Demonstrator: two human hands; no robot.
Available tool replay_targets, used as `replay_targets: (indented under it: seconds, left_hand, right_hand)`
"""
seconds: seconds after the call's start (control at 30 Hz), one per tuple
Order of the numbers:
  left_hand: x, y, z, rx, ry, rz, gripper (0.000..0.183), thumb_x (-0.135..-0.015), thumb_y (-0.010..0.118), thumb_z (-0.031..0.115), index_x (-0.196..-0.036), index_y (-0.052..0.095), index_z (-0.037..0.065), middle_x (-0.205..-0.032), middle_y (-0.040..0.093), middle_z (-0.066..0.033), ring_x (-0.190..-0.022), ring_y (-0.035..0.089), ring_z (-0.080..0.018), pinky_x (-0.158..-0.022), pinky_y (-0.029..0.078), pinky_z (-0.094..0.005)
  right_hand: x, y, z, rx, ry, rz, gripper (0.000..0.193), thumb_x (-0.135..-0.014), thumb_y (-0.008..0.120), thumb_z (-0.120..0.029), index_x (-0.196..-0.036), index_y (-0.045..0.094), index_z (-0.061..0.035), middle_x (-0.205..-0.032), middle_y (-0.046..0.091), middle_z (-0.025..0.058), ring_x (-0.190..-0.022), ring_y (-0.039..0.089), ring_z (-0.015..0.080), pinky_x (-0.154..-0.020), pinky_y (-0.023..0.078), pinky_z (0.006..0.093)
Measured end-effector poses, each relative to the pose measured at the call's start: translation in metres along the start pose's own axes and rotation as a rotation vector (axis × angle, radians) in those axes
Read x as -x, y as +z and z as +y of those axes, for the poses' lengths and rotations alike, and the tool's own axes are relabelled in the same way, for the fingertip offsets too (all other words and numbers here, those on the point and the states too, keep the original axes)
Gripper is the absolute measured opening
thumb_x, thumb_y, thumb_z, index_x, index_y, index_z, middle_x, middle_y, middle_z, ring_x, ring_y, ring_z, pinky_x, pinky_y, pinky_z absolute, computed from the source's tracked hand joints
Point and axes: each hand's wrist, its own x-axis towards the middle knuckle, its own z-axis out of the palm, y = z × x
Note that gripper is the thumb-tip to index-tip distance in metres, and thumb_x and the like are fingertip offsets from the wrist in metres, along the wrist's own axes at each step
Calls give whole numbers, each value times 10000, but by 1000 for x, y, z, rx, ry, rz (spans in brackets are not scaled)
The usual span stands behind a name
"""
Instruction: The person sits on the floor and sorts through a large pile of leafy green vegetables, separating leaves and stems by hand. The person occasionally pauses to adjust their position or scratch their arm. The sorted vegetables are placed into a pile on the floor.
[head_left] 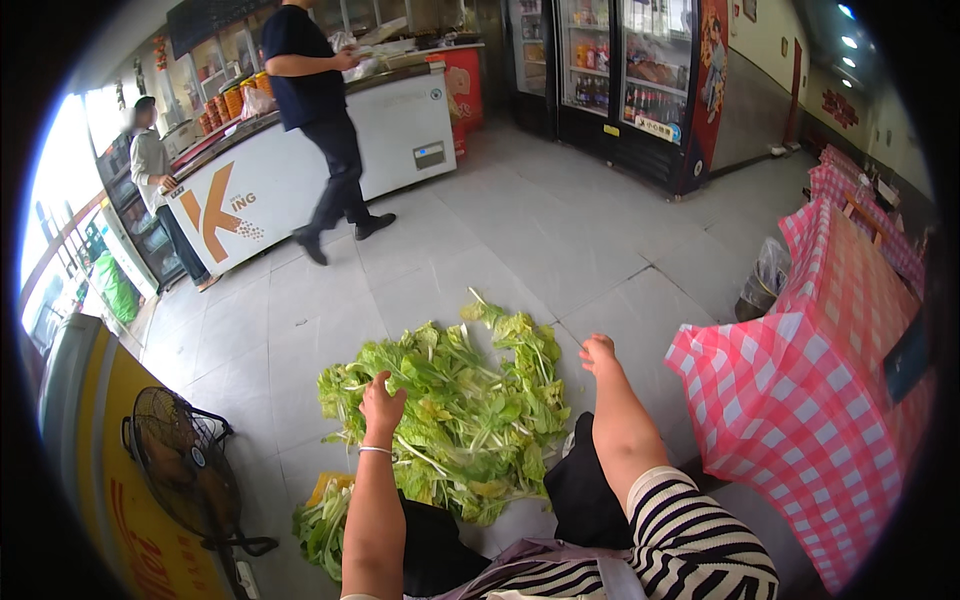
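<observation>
A broad heap of loose leafy greens (pixel 480 400), with pale stalks and some yellowing leaves, is spread over the grey tiled floor before me. Above the heap's left part is my left hand (pixel 382 405), its thumb and fingers apart and nothing seen in them. My right hand (pixel 598 352) is held out just beyond the heap's right side, fingers loosely bent and apart, with nothing visible in it. A smaller bunch of greens (pixel 325 535) lies by my left forearm, next to something yellow.
A black fan (pixel 185 460) stands at the left beside a yellow cabinet (pixel 100 480). On the right is a table with a red-and-white checked cloth (pixel 800 400), a bin (pixel 762 285) behind it. Farther off are a white chest freezer (pixel 400 125), drink fridges (pixel 625 80) and two people (pixel 325 100).
</observation>
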Motion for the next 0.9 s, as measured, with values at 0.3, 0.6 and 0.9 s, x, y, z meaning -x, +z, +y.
replay_targets:
  seconds: [0.3,0.6,0.9]
  left_hand:
    - [8,-4,9,-15,-119,-29,520,-716,705,330,-1200,570,192,-1171,583,-155,-1092,551,-365,-901,394,-535]
    - [6,-4,4,-3,-186,-91,529,-719,698,358,-1202,567,186,-1194,583,-143,-1119,547,-331,-921,379,-538]
    - [8,-4,1,13,-242,-62,438,-737,706,427,-1099,640,190,-1122,629,-133,-1039,591,-324,-892,390,-537]
  right_hand:
    - [-10,1,6,-9,26,-45,573,-799,556,-39,-1333,377,-142,-1116,555,103,-876,617,262,-766,463,540]
    - [-22,2,12,-62,59,-61,578,-792,523,18,-1314,380,-182,-1105,539,102,-858,633,270,-816,449,579]
    - [-43,-1,14,-105,20,56,687,-740,504,92,-1340,322,-187,-1077,507,135,-715,527,231,-678,486,499]
